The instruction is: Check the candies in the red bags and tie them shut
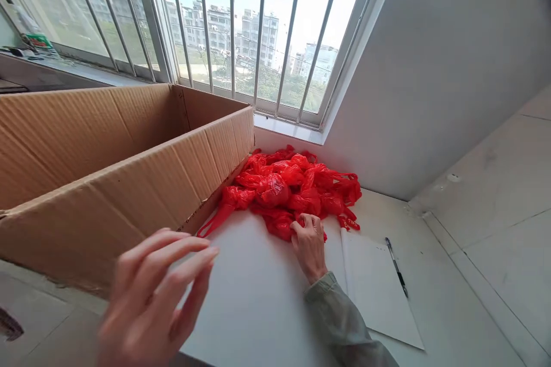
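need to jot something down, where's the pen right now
In the head view, the pen lies on the right side, along the right edge of the white paper, right of the right hand at the red bags.

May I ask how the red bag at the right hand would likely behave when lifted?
The red bag would probably flop, since its thin plastic is crumpled. It may drag neighbouring bags along, as they lie heaped against it. It looks light, though any contents are hidden.
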A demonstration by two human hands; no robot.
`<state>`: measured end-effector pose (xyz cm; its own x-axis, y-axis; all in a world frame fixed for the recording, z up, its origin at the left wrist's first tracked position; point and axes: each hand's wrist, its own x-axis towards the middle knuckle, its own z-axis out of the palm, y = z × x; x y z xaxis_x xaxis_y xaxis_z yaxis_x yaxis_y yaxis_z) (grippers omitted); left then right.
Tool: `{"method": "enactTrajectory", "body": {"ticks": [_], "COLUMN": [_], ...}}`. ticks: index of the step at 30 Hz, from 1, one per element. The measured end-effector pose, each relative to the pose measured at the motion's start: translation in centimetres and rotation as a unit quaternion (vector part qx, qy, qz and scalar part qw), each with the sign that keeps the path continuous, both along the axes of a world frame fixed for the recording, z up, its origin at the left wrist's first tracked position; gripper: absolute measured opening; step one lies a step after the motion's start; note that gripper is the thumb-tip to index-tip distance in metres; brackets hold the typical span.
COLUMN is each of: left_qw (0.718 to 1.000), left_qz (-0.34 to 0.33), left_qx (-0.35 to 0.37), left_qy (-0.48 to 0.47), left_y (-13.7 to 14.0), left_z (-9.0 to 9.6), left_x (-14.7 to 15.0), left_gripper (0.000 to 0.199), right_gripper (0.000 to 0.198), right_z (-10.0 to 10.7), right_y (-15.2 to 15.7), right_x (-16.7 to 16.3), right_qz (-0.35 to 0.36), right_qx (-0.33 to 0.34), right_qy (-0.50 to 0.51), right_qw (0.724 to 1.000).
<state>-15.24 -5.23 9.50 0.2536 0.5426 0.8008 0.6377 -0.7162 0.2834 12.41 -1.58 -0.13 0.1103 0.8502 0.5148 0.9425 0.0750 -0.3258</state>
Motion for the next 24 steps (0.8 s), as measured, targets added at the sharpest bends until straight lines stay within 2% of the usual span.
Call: {"method": "enactTrajectory", "body": {"ticks": [1,3,5,8,10,13,17,19,21,24], "left_qw": [0.997,0.982,0.966,0.948,0.939,0.934,0.935,0.938,0.941,0.925], "left_qz": [-0.046,-0.097,-0.125,-0.163,-0.188,-0.19,-0.174,-0.163,-0.16,-0.211], "left_qx": [-0.04,-0.14,-0.214,-0.263,-0.28,-0.295,-0.302,-0.298,-0.289,-0.304], "left_qy": [0.05,0.08,0.073,0.073,0.069,0.066,0.068,0.068,0.075,0.086], "left_y": [-0.3,-0.6,-0.6,-0.9,-1.3,-1.7,-2.0,-2.4,-3.0,-4.0], "left_z": [-1.0,-3.4,-6.2,-9.6,-10.9,-11.2,-10.5,-10.3,-10.3,-10.3], "left_x": [2.1,5.7,8.2,10.0,10.1,9.6,8.9,8.8,8.7,8.2], "left_gripper": [0.042,0.039,0.053,0.076,0.075,0.049,0.012,0.009,0.013,0.024], "right_gripper": [0.025,0.023,0.022,0.022,0.021,0.02,0.024,0.029,0.033,0.03], "right_z": [0.2,0.3,0.0,-1.0,-1.5,-1.8,-1.5,-1.2,-1.0,-0.4], "right_y": [-1.1,-3.7,-6.4,-9.9,-11.5,-12.8,-13.0,-13.0,-13.1,-12.9], "right_x": [0.3,0.8,0.9,0.5,0.2,0.1,0.5,0.8,1.2,1.9], "right_qz": [0.013,0.054,0.099,0.135,0.129,0.087,0.022,0.026,0.067,0.123], "right_qx": [0.008,0.011,-0.007,-0.042,-0.048,-0.045,-0.017,-0.007,-0.028,-0.081], "right_qy": [0.004,0.042,0.121,0.23,0.264,0.316,0.335,0.325,0.334,0.37], "right_qw": [1.0,0.998,0.988,0.963,0.955,0.944,0.942,0.945,0.94,0.917]}}
